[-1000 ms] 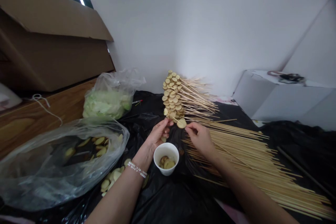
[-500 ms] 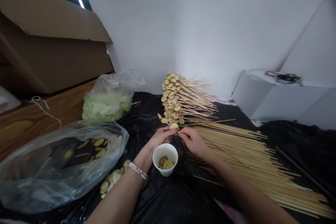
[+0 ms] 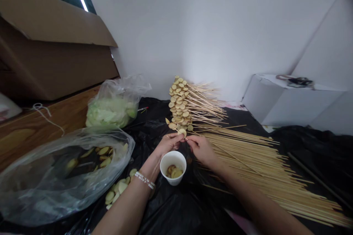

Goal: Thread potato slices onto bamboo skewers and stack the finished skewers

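My left hand (image 3: 168, 145) and my right hand (image 3: 201, 149) meet at a thin bamboo skewer (image 3: 176, 128), both pinching it. A pale potato slice (image 3: 182, 132) sits on this skewer just above my fingers, and another lies near its far tip. Behind it rises a heap of finished skewers threaded with round potato slices (image 3: 179, 104). A white paper cup (image 3: 173, 167) holding a few slices stands just below my hands. Bare bamboo skewers (image 3: 261, 165) fan out to the right of my right hand.
To the left lie a clear plastic bag of potato slices (image 3: 66, 169), loose slices (image 3: 116, 191) and a bag of pale green leaves (image 3: 110, 112). A cardboard box (image 3: 55, 44) sits on a wooden surface (image 3: 41, 125). Black plastic sheeting (image 3: 176, 213) covers the work surface.
My hands have come together on the skewer, with my right hand moving left from its earlier place apart from the left. The slice now sits higher on the skewer, near the heap's base.
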A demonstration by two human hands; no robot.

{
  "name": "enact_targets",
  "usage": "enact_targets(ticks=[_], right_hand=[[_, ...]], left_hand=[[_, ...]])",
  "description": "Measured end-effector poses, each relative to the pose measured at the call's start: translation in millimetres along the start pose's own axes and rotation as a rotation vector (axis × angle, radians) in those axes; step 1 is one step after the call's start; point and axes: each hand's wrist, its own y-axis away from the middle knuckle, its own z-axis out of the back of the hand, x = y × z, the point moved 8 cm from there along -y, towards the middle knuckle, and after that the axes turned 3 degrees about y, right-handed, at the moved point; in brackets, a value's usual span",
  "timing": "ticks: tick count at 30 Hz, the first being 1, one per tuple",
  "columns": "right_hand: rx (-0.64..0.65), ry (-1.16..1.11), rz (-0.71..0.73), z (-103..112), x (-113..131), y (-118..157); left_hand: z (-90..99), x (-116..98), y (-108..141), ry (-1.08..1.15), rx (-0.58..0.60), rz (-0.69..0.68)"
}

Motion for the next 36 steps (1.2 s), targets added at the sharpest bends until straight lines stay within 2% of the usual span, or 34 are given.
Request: enact_targets(ticks=[3,9,22,25,29,33,36], right_hand=[[0.111,-0.156,-0.086,-8,-9,-2],[0.125,-0.239,-0.101,-7,-9,-3],[0.41,-0.635,-0.373,-17,-15,13],[0.447,-0.697,-0.395,-22,-18,15],[0.37,-0.609,-0.347,-22,-20,12],[0.201,-0.361,-0.135,-9,-7,3],[0.107,-0.188,-0.06,0,-5,0]], left_hand=[[0.8,0,-2,0.01,-0.005,-0.008],[6.2,-1,-4,-0.02,-0.023,-0.045],[0.9,-7,4,0.029,-0.018,-0.039],[0.9,-5,4,0.034,-0.013,-0.018],[3.3,-5,1,0.005,-0.038,-0.039],[13.1,-11,1,0.009,-0.139,-0.092],[22.8,-17,1,0.086,-0.222,-0.156]])
